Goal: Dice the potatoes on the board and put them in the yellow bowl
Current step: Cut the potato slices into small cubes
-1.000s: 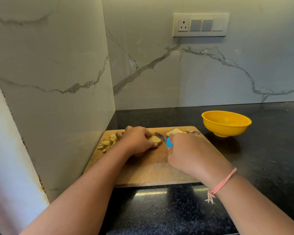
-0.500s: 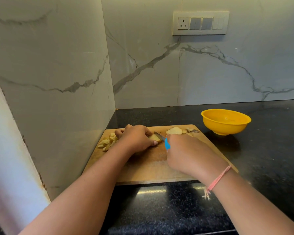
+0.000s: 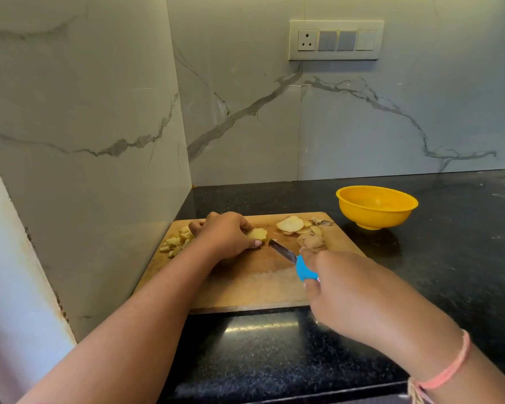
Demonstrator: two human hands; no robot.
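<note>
On the wooden cutting board (image 3: 254, 284) my left hand (image 3: 225, 237) holds a pale potato piece (image 3: 257, 234) down with curled fingers. My right hand (image 3: 350, 290) grips a knife with a blue handle (image 3: 305, 270); its blade (image 3: 282, 251) points up-left, its tip just right of the held piece. A pile of diced potato (image 3: 178, 242) lies at the board's left edge, behind my left hand. Potato slices (image 3: 290, 223) and a piece with skin (image 3: 311, 240) lie at the board's back right. The yellow bowl (image 3: 376, 207) stands on the counter, right of the board, with nothing seen inside.
The black granite counter (image 3: 449, 258) runs to the right and toward me. Marble walls close in the left side and the back. A switch plate with a socket (image 3: 336, 39) is on the back wall. Potato peels (image 3: 321, 221) lie at the board's far right corner.
My right hand has drawn the knife back toward me and to the right, off the held potato piece. The slices at the board's back right have come into view. My left hand has stayed put.
</note>
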